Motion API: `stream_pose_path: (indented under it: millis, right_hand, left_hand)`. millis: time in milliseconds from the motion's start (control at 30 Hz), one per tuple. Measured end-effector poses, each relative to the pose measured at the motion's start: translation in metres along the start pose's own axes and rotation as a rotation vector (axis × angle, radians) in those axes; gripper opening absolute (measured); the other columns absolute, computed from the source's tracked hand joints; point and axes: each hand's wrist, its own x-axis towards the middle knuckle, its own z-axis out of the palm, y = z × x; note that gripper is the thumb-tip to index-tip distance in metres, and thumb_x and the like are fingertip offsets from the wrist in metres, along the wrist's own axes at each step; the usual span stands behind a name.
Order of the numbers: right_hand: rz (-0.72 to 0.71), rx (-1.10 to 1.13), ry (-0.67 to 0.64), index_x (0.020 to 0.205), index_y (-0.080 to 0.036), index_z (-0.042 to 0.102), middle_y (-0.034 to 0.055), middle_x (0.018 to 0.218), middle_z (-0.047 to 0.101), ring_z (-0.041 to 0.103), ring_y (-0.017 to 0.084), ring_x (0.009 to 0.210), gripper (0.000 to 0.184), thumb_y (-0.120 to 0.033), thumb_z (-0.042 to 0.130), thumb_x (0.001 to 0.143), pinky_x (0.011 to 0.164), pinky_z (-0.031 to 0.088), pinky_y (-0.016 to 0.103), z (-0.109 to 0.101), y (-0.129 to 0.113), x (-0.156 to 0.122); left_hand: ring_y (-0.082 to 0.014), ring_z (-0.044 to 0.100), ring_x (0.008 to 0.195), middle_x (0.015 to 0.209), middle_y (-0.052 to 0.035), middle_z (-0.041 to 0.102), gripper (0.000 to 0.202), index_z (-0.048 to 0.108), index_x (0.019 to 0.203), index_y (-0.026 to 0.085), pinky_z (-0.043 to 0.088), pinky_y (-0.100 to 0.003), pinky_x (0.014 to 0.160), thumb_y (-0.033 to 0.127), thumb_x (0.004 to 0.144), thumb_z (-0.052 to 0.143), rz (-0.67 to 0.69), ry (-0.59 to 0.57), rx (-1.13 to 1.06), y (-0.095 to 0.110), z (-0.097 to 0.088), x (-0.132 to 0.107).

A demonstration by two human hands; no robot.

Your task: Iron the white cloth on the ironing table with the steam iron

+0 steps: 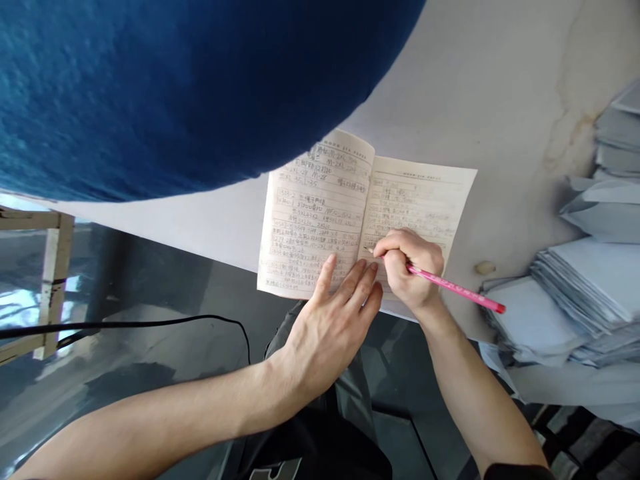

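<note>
Clasped in our right hand (417,263) was one pink pencil (457,289); our left hand (330,323) lay flat, grasping nothing, on the handwritten notebook (368,207), nine-o'clock page (310,223) filled, three-o'clock page (417,207) at least half.

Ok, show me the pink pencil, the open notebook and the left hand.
Pink pencil (450,286), head view: the shaft.
Open notebook (367,208), head view: by the centre fold.
Left hand (329,323), head view: its back.

Blue plush bulk (200,87), pale stacks (593,277)
</note>
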Motion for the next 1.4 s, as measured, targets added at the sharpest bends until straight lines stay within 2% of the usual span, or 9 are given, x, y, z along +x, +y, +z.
stream_pose_path:
  millis: [600,967,1133,1400]
  right_hand:
    - [0.009,-0.007,0.003,0.069,-0.024,0.057,-0.0044,0.060,0.060,0.054,0.013,0.054,0.030,-0.001,0.041,0.080,0.058,0.043,0.030,0.0006,-0.0004,0.0000]
    - [0.028,-0.011,-0.011,0.068,-0.024,0.058,-0.0038,0.059,0.060,0.054,0.013,0.054,0.029,-0.002,0.041,0.079,0.058,0.044,0.030,-0.0003,-0.0004,0.0000]
    - [0.005,0.005,-0.023,0.067,-0.024,0.057,-0.0036,0.059,0.060,0.053,0.013,0.054,0.029,-0.002,0.042,0.079,0.058,0.043,0.030,-0.0015,-0.0007,0.0004]
    - [0.021,0.015,0.014,0.070,-0.024,0.058,-0.0037,0.060,0.060,0.054,0.013,0.055,0.031,-0.001,0.041,0.081,0.058,0.042,0.030,-0.0003,-0.0005,-0.0006]
  left_hand:
    - [-0.0292,0.043,0.152,0.160,-0.0174,0.049,0.053,0.052,0.147,0.010,0.011,-0.060,0.134,0.011,0.095,0.049,-0.009,0.003,-0.020,0.0005,0.0018,-0.0007]
    - [-0.0308,0.041,0.153,0.161,-0.0185,0.048,0.055,0.052,0.148,0.009,0.006,-0.059,0.135,0.013,0.093,0.056,-0.012,0.001,-0.042,0.0008,0.0023,-0.0008]
    - [-0.0292,0.041,0.153,0.161,-0.0154,0.048,0.053,0.053,0.148,0.013,0.011,-0.061,0.134,0.012,0.095,0.050,-0.010,0.001,-0.010,0.0007,0.0025,-0.0007]
    - [-0.0291,0.043,0.152,0.160,-0.0174,0.049,0.052,0.053,0.147,0.010,0.012,-0.061,0.134,0.010,0.095,0.047,-0.003,0.000,0.000,0.0003,0.0017,-0.0005]
